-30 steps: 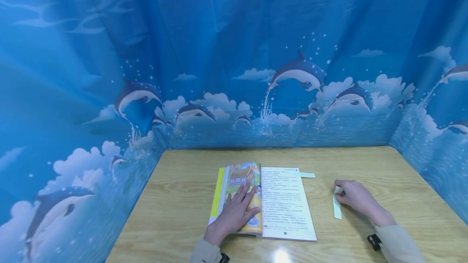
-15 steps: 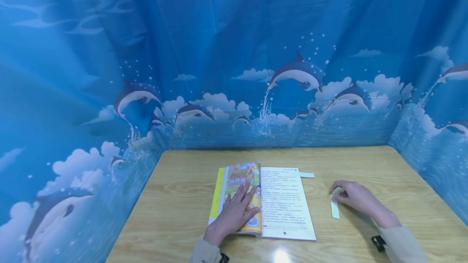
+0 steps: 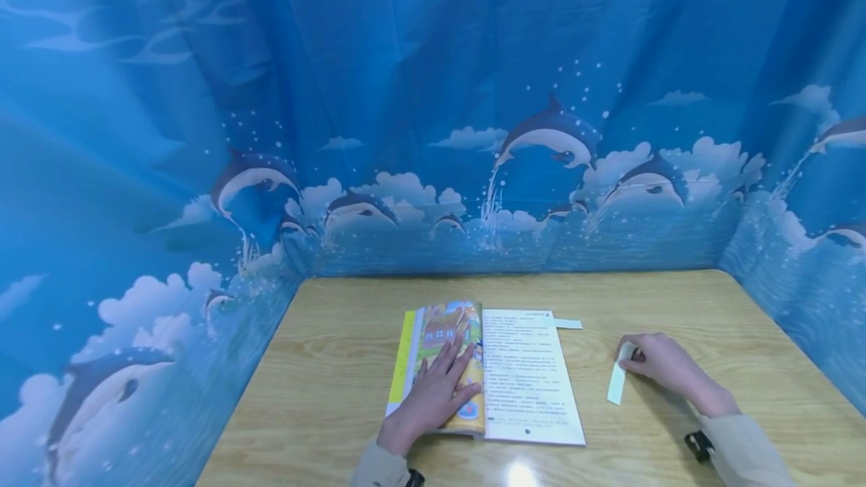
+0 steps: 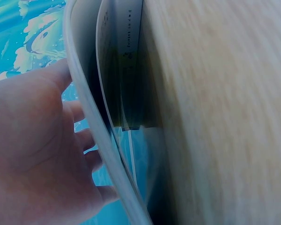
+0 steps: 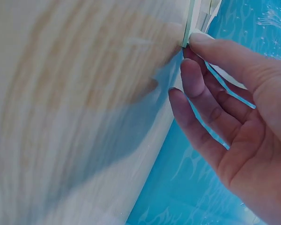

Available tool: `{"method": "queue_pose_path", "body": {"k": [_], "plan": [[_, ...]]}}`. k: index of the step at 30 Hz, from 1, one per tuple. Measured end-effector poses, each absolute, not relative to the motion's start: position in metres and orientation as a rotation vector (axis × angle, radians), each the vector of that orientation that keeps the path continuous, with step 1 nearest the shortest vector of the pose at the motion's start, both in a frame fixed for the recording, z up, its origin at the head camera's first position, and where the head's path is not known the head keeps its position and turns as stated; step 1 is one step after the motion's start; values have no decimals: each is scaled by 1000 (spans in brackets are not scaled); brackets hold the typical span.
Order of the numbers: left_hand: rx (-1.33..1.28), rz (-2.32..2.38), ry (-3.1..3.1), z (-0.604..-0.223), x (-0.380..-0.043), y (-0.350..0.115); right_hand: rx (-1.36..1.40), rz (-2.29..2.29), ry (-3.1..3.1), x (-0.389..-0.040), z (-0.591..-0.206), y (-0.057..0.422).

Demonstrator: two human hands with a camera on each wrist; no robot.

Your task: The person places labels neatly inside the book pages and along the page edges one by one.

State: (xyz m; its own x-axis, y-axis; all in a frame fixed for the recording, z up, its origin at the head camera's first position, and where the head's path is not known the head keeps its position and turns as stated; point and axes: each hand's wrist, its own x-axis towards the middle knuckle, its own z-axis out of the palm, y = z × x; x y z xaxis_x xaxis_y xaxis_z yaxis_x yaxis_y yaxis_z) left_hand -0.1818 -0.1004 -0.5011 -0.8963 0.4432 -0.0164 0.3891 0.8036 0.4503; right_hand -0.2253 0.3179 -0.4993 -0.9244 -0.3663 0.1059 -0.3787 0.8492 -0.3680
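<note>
An open book [image 3: 531, 389] lies on the table, with a colourful picture on its left side and printed text on the right. My left hand [image 3: 436, 389] rests on the picture page, fingers spread; from the left wrist its palm [image 4: 37, 150] shows beside the curved page edges [image 4: 91, 112]. Right of the book, my right hand [image 3: 659, 363] pinches the far end of a pale green strip of sticky notes [image 3: 616, 385] between thumb and fingers. A whitish piece curls up at the pinched end. In the right wrist view, the strip's thin green edge [image 5: 189, 23] meets the thumb [image 5: 210, 47].
A similar pale green strip [image 3: 568, 324] sticks out past the right page's edge near its top. The wooden table [image 3: 325, 367] is bordered by a blue dolphin-print curtain [image 3: 406, 134] at the back and sides. A light glare [image 3: 521, 472] lies at the front.
The strip's near end has swung left, so the strip now slants. My right hand shifted slightly left, then back right, still pinching it. My left hand and the book stay put.
</note>
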Motion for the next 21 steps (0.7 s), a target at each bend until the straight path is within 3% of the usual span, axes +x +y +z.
{"method": "queue_pose_path", "body": {"k": [21], "plan": [[687,711,2850,-500,-181,-102,559,621,-2921,-225,-500,320]]}}
